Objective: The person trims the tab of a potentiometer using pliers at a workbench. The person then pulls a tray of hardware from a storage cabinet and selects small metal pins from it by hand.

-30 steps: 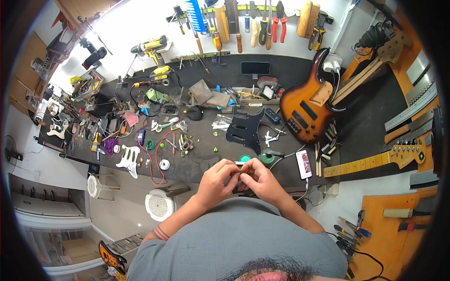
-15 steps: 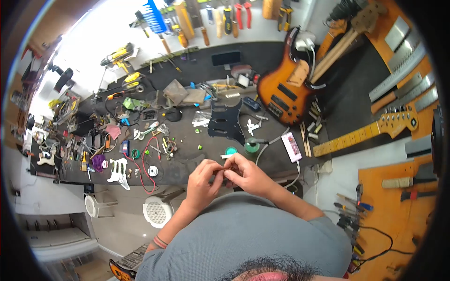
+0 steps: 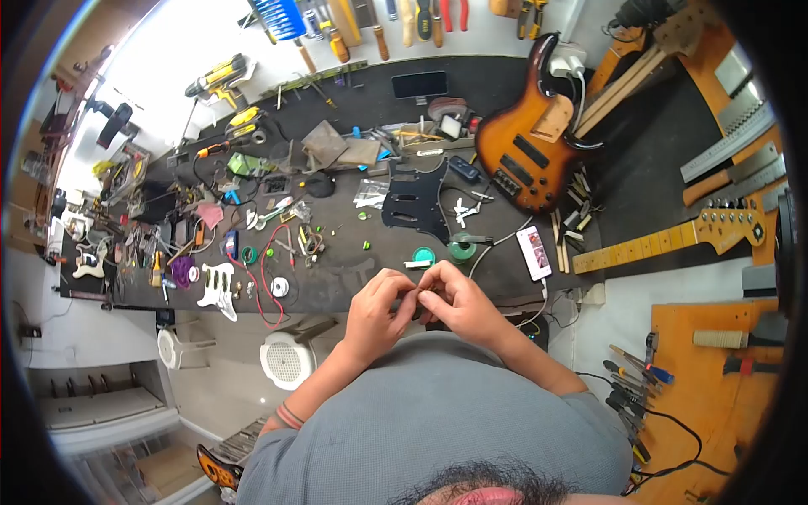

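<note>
A cluttered dark bench (image 3: 324, 286) curves across a workshop, seen from above through a round lens. Both hands meet at its near edge, in front of a grey shirt (image 3: 438, 412). The left hand (image 3: 376, 310) and right hand (image 3: 454, 305) have bent fingers, their tips drawn together. Whether they grip anything cannot be told; any small piece there is lost among the fingertips. Nearest, just beyond them, are a green disc (image 3: 422, 255) and a white strip (image 3: 416, 264), both on the bench.

Farther back lies a black pickguard (image 3: 421, 187), with a sunburst bass body (image 3: 526, 139) to its right. A guitar neck (image 3: 644, 249) points right, and a plugged-in phone (image 3: 534, 252) lies nearer the hands. To the left are a white pickguard (image 3: 217, 288) and a dense scatter of small parts. A yellow drill (image 3: 220, 80) is at the back left. Hand tools, including red pliers (image 3: 455, 13), hang on the white wall (image 3: 471, 46); saws (image 3: 741, 143) line the right. Below the bench, a white stool (image 3: 286, 362) stands on a pale floor (image 3: 227, 387).

Glare washes out the upper left wall. The top edge cuts off a blue comb-like thing (image 3: 280, 18). At lower left, a second sunburst body (image 3: 217, 467) is partly hidden by the shirt. Many left-hand bench items are too small to name, and black borders swallow the corners.
</note>
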Demonstrator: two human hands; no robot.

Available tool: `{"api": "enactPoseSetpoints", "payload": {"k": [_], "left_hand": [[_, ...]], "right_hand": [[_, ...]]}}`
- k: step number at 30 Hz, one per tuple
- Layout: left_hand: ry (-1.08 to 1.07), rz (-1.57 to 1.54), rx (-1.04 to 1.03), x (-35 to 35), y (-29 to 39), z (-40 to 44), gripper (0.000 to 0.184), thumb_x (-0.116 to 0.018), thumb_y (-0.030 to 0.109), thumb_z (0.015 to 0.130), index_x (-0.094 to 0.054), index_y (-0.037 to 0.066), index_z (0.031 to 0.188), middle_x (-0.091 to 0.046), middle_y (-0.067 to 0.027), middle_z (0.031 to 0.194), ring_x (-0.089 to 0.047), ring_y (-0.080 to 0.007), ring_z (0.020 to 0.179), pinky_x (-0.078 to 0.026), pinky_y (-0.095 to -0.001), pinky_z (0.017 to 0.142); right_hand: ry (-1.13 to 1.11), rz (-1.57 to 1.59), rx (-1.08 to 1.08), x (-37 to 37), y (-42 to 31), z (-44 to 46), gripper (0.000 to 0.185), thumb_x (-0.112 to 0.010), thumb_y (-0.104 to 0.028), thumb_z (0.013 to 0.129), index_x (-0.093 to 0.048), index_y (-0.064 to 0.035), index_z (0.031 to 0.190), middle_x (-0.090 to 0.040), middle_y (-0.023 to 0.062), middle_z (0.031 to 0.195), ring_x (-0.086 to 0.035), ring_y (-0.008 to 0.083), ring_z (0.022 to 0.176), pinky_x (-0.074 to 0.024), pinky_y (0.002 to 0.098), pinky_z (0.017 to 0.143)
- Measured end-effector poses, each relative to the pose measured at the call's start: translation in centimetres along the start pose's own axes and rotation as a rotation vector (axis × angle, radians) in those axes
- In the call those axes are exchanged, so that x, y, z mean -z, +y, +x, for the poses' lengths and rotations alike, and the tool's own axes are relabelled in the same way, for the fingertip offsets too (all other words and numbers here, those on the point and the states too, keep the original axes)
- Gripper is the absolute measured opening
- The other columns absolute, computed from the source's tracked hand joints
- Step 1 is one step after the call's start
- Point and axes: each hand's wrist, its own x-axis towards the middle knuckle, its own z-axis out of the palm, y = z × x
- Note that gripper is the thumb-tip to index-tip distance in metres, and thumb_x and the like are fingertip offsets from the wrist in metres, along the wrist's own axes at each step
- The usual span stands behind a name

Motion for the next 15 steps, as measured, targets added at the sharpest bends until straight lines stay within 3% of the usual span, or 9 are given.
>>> {"api": "enactPoseSetpoints", "payload": {"k": [3,4,7,8,12,15], "left_hand": [[0.001,-0.017,0.048,0.0,-0.2,-0.2,0.015,-0.077,-0.006,0.096,-0.068,-0.001,0.107,-0.071,-0.0148,0.101,-0.073,-0.0299,0.083,-0.059,-0.039,0.073],[0.025,-0.005,0.045,0.0,-0.3,-0.1,0.013,-0.079,-0.001,0.097,-0.068,0.001,0.104,-0.071,-0.0133,0.099,-0.073,-0.0321,0.082,-0.059,-0.0411,0.071],[0.048,-0.018,0.084,0.0,-0.1,-0.1,0.013,-0.078,-0.002,0.097,-0.068,0.0,0.104,-0.071,-0.0138,0.099,-0.073,-0.0309,0.082,-0.06,-0.0401,0.072],[0.056,-0.027,0.094,0.1,-0.2,-0.1,0.012,-0.077,-0.004,0.098,-0.068,0.0,0.104,-0.071,-0.0141,0.098,-0.073,-0.0298,0.082,-0.061,-0.039,0.072],[0.073,-0.016,0.129,0.1,-0.7,-0.7,0.011,-0.076,-0.006,0.099,-0.067,-0.002,0.104,-0.069,-0.0134,0.1,-0.071,-0.025,0.081,-0.059,-0.0358,0.074],[0.06,-0.005,0.128,0.0,-0.9,-0.7,0.012,-0.076,-0.006,0.099,-0.067,-0.002,0.103,-0.069,-0.0135,0.1,-0.07,-0.0243,0.081,-0.058,-0.0354,0.074]], "right_hand": [[0.002,0.006,-0.015,0.1,0.6,0.4,0.015,-0.065,-0.008,0.114,-0.058,0.0004,0.124,-0.07,0.0082,0.114,-0.074,0.0157,0.096,-0.064,0.0327,0.08],[0.003,-0.006,0.025,-0.1,0.8,0.6,0.026,-0.063,-0.008,0.114,-0.056,-0.0003,0.137,-0.07,0.0075,0.114,-0.073,0.0154,0.094,-0.0631,0.032,0.08],[-0.022,-0.002,0.037,-0.1,0.1,0.8,0.043,-0.062,-0.009,0.115,-0.049,-0.0027,0.156,-0.07,0.0075,0.113,-0.072,0.0146,0.09,-0.063,0.0321,0.079],[-0.034,0.019,0.04,-0.1,0.1,1.2,0.064,-0.062,-0.011,0.115,-0.034,-0.0057,0.172,-0.07,0.0075,0.111,-0.071,0.0142,0.084,-0.0636,0.0331,0.078],[0.047,0.037,0.021,0.4,0.5,2.0,0.077,-0.064,-0.012,0.114,-0.023,-0.0063,0.178,-0.071,0.009,0.106,-0.071,0.0155,0.08,-0.0623,0.0342,0.076],[0.045,-0.002,0.008,1.2,0.1,1.9,0.076,-0.061,-0.013,0.116,-0.02,-0.011,0.18,-0.068,0.009,0.111,-0.068,0.0126,0.084,-0.0578,0.03,0.077]]}}
